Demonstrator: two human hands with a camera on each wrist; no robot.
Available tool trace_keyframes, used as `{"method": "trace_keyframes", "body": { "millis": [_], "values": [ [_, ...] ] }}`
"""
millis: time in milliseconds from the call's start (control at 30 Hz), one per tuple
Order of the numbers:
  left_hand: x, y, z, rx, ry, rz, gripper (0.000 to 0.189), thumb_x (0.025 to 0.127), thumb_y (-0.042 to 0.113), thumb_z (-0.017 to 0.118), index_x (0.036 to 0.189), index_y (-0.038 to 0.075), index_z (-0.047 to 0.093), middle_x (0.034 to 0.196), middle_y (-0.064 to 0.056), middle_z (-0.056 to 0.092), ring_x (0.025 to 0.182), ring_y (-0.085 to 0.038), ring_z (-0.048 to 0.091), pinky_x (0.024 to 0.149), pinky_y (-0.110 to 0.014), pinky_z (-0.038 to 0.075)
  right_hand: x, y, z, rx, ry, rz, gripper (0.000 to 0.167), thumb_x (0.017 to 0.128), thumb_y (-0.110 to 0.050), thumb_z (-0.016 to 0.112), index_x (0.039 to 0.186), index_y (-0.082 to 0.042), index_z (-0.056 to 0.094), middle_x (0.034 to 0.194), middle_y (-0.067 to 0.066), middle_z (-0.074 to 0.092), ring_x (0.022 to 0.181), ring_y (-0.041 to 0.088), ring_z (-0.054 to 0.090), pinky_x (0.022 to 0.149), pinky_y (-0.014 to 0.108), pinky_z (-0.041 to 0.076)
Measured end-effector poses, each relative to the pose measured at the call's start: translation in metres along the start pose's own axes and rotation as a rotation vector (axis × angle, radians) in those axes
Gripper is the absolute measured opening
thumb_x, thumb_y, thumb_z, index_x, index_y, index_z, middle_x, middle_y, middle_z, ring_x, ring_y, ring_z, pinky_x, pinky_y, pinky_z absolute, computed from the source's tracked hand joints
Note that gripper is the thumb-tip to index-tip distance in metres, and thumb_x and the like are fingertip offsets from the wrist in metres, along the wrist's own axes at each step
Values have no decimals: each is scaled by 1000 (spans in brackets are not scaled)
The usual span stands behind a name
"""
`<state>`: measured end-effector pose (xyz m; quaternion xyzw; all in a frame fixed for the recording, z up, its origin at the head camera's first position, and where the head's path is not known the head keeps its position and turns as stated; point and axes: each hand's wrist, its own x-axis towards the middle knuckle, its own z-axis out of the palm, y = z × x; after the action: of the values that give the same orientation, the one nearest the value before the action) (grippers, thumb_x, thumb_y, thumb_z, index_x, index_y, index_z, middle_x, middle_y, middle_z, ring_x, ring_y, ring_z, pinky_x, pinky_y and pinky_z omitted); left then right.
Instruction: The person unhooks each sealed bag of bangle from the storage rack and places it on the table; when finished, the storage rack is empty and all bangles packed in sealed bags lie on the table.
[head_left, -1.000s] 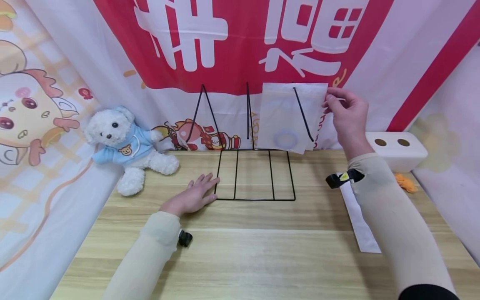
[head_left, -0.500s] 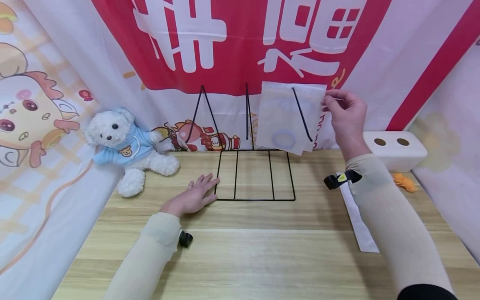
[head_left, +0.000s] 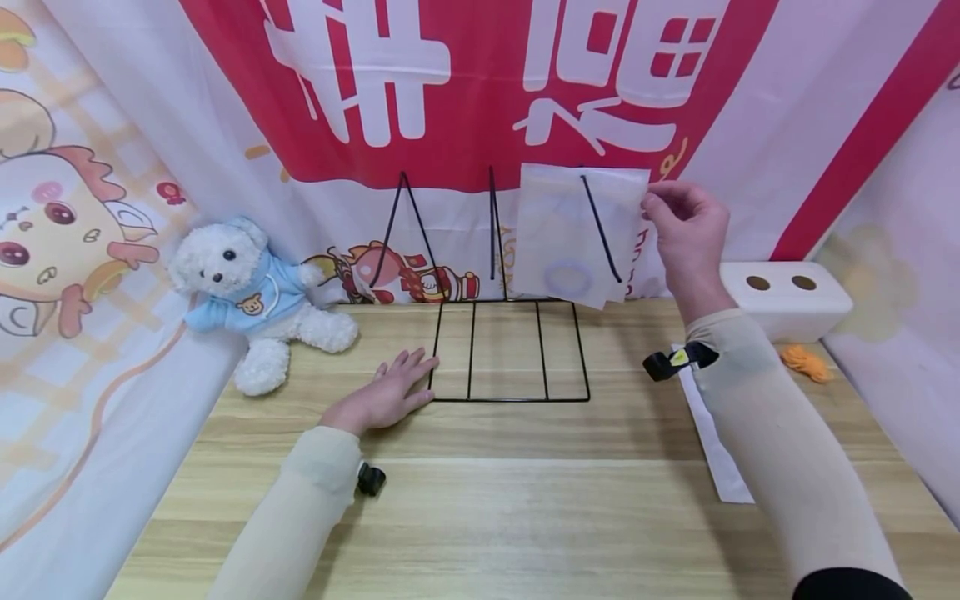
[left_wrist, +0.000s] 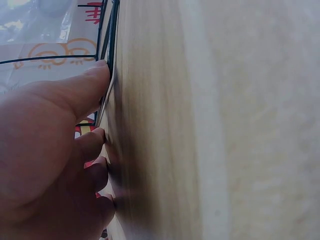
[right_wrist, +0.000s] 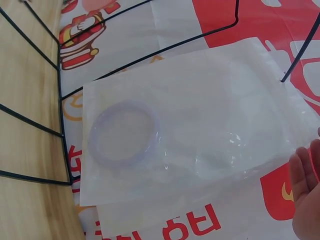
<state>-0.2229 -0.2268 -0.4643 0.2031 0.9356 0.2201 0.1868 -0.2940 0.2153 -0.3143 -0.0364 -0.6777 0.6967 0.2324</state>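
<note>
A black wire rack has its base on the table and hooks standing up at the back. On its right hook hangs a translucent plastic bag with a pale lilac ring inside. Another bag edge shows just behind the first. My right hand pinches the bag's upper right edge between thumb and fingers; its grip is partly cut off in the right wrist view. With fingers spread, my left hand rests on the table, fingertips and thumb touching the left side of the rack's base.
A white plush bear in a blue top sits left of the rack. Right of it are a white box with round holes, an orange bundle and a flat white strip partly under the right forearm. A printed cloth hangs behind.
Almost everything holds still. My right hand shifts slightly left in the view along with the scene, still at the bag's edge. The left hand stays against the rack.
</note>
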Motion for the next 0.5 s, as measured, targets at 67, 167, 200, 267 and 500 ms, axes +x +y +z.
{"method": "trace_keyframes", "body": {
  "millis": [67,167,200,267,500],
  "values": [
    [0,0,0,2,-1,-2,66,115,35,51,173,17,26,182,-20,7,168,-48,0,134,-69,-2,0,1,1,-7,1,4,33,98,-34,82,126,-17,78,123,-4,73,112,14,67,109,30,56],
    [0,0,0,4,-1,-2,66,116,35,51,173,17,26,182,-20,7,168,-48,0,134,-69,-2,1,1,2,-20,4,14,31,98,-34,81,125,-18,77,123,-5,72,114,14,65,109,29,56],
    [0,0,0,4,0,-2,66,116,35,51,173,17,26,182,-20,7,168,-48,0,134,-69,-2,1,1,2,-21,4,14,31,98,-33,81,125,-18,77,123,-4,72,114,14,65,109,29,56],
    [0,0,0,0,0,-1,66,115,35,51,173,16,26,182,-20,7,168,-48,0,134,-70,-2,0,1,3,-28,6,13,32,98,-34,82,125,-17,76,123,-5,72,115,13,64,108,28,57],
    [0,0,1,0,3,-3,66,116,35,51,173,17,25,182,-19,6,168,-48,-1,134,-70,-3,0,-1,6,-2,-1,-15,33,96,-30,84,123,-13,74,114,-5,73,110,14,67,101,25,59]
  ]
}}
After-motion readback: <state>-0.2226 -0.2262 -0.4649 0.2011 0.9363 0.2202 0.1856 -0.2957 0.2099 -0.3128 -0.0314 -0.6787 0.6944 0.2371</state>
